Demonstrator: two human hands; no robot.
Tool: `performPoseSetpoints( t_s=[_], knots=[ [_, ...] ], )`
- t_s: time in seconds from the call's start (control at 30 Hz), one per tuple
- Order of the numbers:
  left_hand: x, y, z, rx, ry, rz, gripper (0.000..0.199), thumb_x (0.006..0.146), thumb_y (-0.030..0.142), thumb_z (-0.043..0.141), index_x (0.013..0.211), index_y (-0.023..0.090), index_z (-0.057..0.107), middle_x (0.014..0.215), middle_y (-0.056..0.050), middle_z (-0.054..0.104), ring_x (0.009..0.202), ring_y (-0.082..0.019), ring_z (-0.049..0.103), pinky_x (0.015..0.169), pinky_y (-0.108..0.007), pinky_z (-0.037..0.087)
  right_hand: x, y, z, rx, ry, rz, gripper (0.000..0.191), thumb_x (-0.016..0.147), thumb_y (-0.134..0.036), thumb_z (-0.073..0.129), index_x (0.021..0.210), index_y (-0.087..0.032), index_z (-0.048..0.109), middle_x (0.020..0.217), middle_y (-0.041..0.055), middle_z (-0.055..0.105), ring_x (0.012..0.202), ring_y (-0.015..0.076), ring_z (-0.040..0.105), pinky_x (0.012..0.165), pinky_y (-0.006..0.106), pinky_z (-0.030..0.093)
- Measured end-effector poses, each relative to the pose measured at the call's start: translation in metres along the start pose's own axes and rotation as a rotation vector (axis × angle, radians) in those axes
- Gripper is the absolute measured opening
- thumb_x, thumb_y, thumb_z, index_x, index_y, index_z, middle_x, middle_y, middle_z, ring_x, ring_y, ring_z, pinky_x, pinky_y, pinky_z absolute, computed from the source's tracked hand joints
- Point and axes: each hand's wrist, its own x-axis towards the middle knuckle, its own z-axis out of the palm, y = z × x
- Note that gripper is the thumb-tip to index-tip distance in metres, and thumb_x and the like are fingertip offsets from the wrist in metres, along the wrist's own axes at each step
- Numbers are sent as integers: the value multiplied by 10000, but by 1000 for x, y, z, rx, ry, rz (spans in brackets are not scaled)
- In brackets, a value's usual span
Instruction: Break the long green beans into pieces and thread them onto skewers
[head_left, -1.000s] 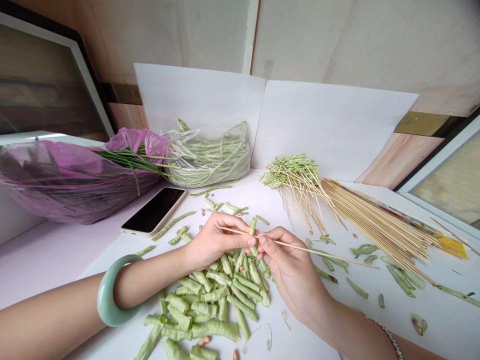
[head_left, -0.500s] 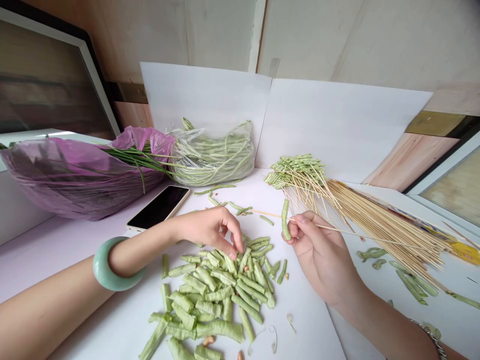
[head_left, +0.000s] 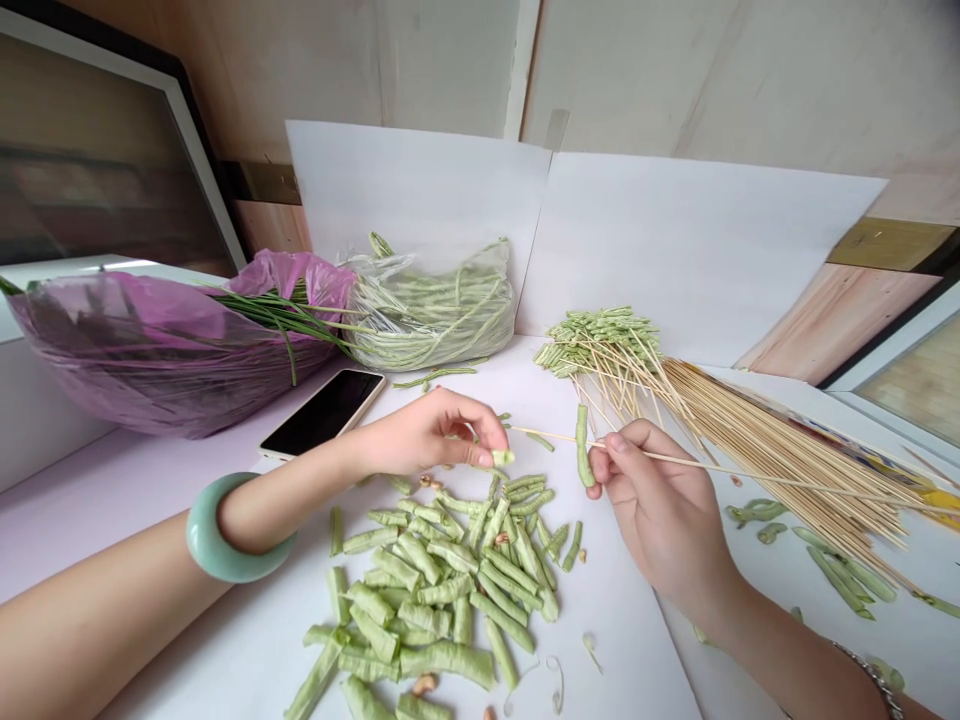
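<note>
Between the thumb and fingers of my left hand [head_left: 442, 432] is a short piece of green bean [head_left: 502, 457], mostly covered by the fingers. My right hand [head_left: 656, 490] pinches a thin bamboo skewer [head_left: 697, 463], its tip pointing left toward my left hand. One bean piece [head_left: 583, 445] is threaded crosswise on that skewer, just beyond my right fingertips. Below my left hand spreads a pile of cut bean pieces [head_left: 442, 590] on white paper, with a few loose brown bean seeds [head_left: 424, 684] among them.
Behind stand a purple bag of green stalks [head_left: 165, 350], a clear bag of long beans [head_left: 435, 310] and a black-screened phone [head_left: 322, 412]. Finished bean skewers [head_left: 600, 340] and bare bamboo skewers [head_left: 787, 450] lie at right, near scattered bean pieces [head_left: 836, 570].
My left hand has lifted from the pile with a bean piece and come up near the skewer tip. My right hand keeps its hold on the skewer; the view has shifted slightly.
</note>
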Motion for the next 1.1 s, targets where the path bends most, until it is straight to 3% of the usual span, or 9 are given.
performPoseSetpoints(
  t_s=[0.07,0.17,0.53,1.1],
  knots=[
    [2,-4,3,-192,133,-12,116,729,195,688,818,137,640,761,-33,639,704,-122,585,683,-238,452,-1,0,-2,-73,-15,-99,226,848,-276,610,640,-211,551,579,-27,540,583,120,517,539,248,426],
    [4,-8,9,-354,233,-23,167,699,181,720,793,122,596,725,-28,632,678,-110,581,685,-237,452,-4,-1,-1,-186,-52,-225,200,883,-254,559,686,-216,553,596,-20,556,584,131,535,548,269,431],
    [3,-12,16,-464,278,-46,225,650,209,770,771,119,603,704,-26,650,651,-113,603,667,-240,462,-12,-2,0,-383,-164,-473,163,894,-128,481,780,-224,547,640,0,565,604,164,580,537,313,471],
    [3,-10,24,-453,389,-76,215,574,187,807,698,112,648,648,-27,668,586,-106,599,607,-228,484,-17,2,-2,-488,-258,-474,180,871,-72,470,799,-236,491,676,-13,534,624,163,570,578,317,448]
  ],
)
